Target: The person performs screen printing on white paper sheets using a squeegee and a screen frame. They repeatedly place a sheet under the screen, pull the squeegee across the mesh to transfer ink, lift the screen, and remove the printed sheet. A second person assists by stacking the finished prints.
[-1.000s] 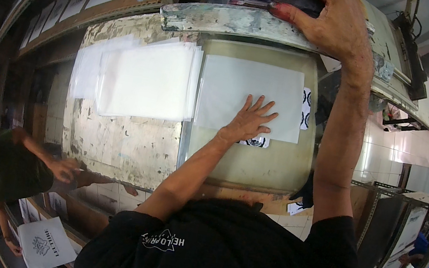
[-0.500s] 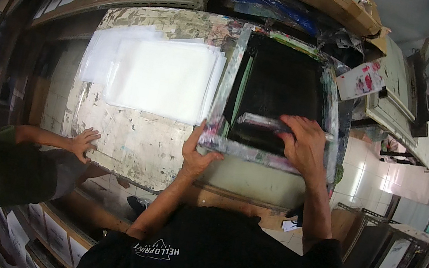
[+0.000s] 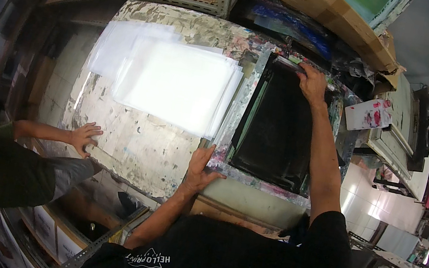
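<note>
Screen frame [image 3: 263, 182] lies right of centre on the bench [image 3: 155, 147], apparently at one end of an ink stroke: the right hand [image 3: 313, 85] has its grip around the squeegee [image 3: 290, 63] near the upper edge; the left hand [image 3: 199, 172] is spread against the lower-left corner. Pulling back would call for even pressure. At upper right, a cardboard box [image 3: 326, 11] and stained white container [image 3: 365, 114] hide their contents.

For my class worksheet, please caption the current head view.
Left hand against a paint-smeared frame, right hand on a squeegee at the frame's far end, white sheets alongside.
</note>
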Available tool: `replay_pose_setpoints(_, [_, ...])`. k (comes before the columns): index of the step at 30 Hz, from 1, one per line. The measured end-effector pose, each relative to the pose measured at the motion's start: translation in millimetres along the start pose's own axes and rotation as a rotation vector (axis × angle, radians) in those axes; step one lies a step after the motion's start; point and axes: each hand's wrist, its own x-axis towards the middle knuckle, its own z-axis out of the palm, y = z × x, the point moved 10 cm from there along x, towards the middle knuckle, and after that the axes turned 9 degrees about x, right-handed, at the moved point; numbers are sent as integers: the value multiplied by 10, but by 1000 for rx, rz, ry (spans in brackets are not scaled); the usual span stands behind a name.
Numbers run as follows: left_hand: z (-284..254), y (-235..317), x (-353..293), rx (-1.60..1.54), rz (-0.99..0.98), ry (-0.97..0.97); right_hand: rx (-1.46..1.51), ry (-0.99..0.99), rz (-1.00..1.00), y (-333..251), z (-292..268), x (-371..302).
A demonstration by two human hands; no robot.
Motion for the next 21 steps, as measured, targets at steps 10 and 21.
replay_pose_setpoints(10, [31,-50,-57,28,0,3,-56,-12,-45,-1176,-248,-1761])
replay_pose_setpoints(21, [13,-3,0,55,33,35,367,-319,254,-1641,-490,-2137])
